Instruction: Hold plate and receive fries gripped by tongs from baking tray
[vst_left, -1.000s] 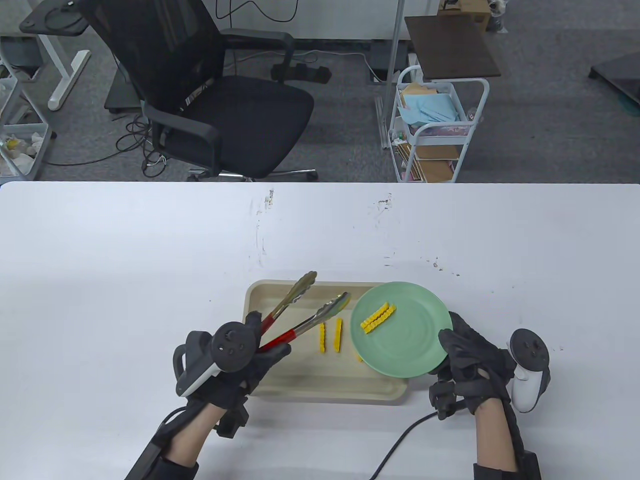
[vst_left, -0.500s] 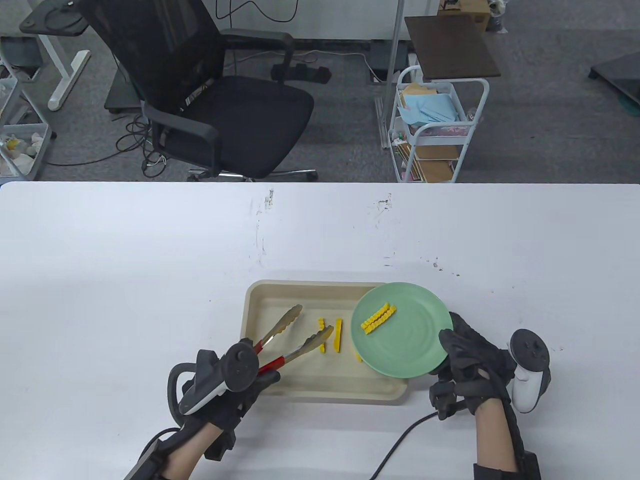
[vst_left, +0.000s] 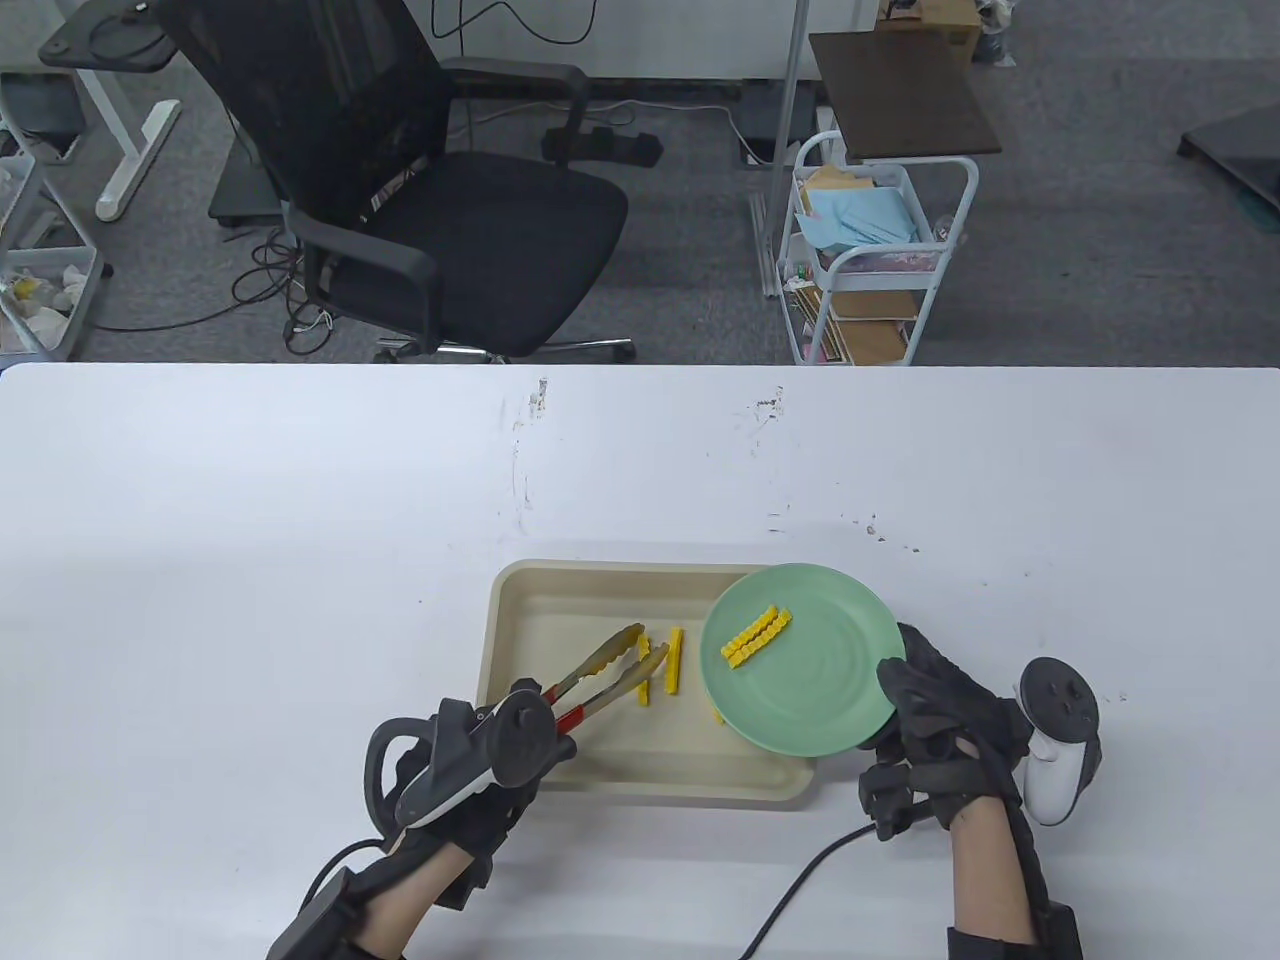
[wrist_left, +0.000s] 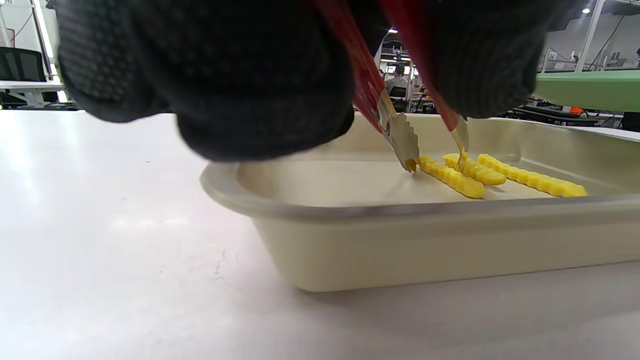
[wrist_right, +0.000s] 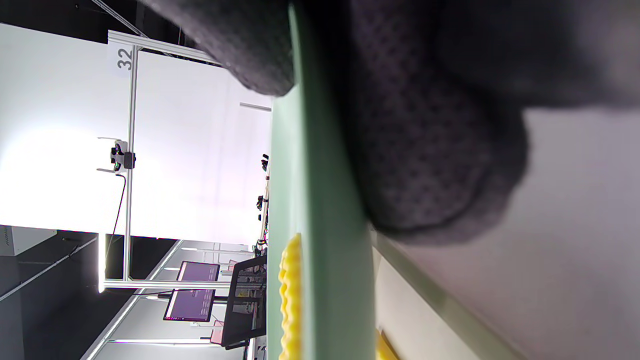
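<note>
My right hand (vst_left: 935, 715) grips the rim of a green plate (vst_left: 830, 680) and holds it above the right end of a beige baking tray (vst_left: 520, 600). Crinkle fries (vst_left: 757, 637) lie on the plate. My left hand (vst_left: 490, 765) holds red-handled metal tongs (vst_left: 605, 675) with their tips down in the tray. In the left wrist view the tong tips (wrist_left: 435, 155) straddle the end of a yellow fry (wrist_left: 452, 177). Another fry (vst_left: 675, 661) lies beside it. The plate's edge (wrist_right: 320, 210) shows in the right wrist view between my gloved fingers (wrist_right: 430, 150).
The tray sits near the front of a white table (vst_left: 250, 560). A further fry (vst_left: 716, 714) peeks out under the plate. A black cable (vst_left: 800, 880) runs off the front edge. An office chair (vst_left: 400, 190) and a white cart (vst_left: 870, 260) stand beyond the table.
My left hand has drawn back and lowered the tongs into the tray. The tong arms have closed in around a fry. My right hand and the plate have not moved.
</note>
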